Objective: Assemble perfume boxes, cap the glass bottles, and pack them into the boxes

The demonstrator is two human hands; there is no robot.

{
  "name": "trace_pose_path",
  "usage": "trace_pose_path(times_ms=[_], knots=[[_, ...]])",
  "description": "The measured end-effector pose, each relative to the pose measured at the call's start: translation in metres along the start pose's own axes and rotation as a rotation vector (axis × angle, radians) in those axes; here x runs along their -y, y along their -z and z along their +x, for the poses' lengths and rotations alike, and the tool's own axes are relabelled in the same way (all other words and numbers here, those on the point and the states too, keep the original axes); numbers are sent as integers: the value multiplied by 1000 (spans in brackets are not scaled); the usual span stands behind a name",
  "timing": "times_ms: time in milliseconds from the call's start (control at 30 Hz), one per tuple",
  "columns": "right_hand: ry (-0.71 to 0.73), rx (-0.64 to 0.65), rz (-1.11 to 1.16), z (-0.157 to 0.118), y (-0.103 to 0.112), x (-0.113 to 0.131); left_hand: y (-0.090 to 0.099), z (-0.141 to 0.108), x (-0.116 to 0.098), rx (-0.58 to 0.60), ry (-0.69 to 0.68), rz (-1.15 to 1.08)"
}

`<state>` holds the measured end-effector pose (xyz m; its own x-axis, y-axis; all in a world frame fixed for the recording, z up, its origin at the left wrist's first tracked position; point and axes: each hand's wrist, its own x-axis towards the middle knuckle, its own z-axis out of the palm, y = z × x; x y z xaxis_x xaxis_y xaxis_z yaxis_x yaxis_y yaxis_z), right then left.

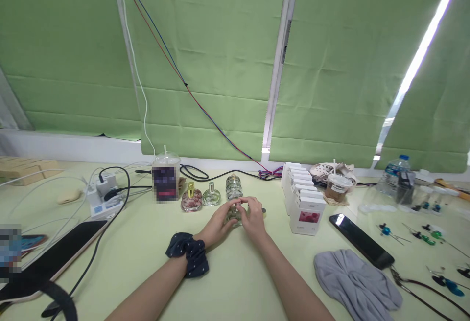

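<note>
My left hand (217, 224) and my right hand (253, 217) meet at a clear glass perfume bottle (235, 213) at the middle of the table. Fingers of both hands close around its top, covering the neck and much of the bottle. Right behind it more clear glass bottles (233, 186) stand in a row. To the left are a perfume bottle with a gold neck and a pinkish pattern (191, 200) and a rounded, greenish clear bottle (211, 195). A small dark round piece (263, 211) shows just beyond my right hand.
White boxes (307, 213) stand in a row to the right, near a black phone (362, 240) and grey cloth (356, 282). A drink cup (166, 176), power strip (106, 206), cables and tablet (58, 257) occupy the left. Small coloured parts (422, 235) lie far right.
</note>
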<state>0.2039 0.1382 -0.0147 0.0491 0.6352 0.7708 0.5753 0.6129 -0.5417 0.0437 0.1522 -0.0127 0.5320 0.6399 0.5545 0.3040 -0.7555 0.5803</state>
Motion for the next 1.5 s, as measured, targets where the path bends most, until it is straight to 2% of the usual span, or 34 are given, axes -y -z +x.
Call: trace_pose_path(times_ms=[167,433,667,900,1033,1133,1300,1400,1500], knots=[[-3,15,-6,1,1,-2,-2,0,1,-5,-8,2],[41,108,8,-1,1,-6,0,-5,11,-52,-20,61],[-51,153,100,-9,-16,-16,6,-6,12,-145,123,8],[-93,101,67,-16,-35,-17,7,-8,21,-168,123,47],[-100,120,119,-17,-38,-13,6,-7,21,-216,113,205],[-85,130,139,-14,-45,-9,5,-6,16,-320,96,356],[-105,166,82,-7,-73,1,4,-3,7,-665,4,493],[-108,223,23,-2,-88,5,5,-2,7,-830,80,409],[-89,270,-19,1,-94,6,6,-1,13,-903,187,354]])
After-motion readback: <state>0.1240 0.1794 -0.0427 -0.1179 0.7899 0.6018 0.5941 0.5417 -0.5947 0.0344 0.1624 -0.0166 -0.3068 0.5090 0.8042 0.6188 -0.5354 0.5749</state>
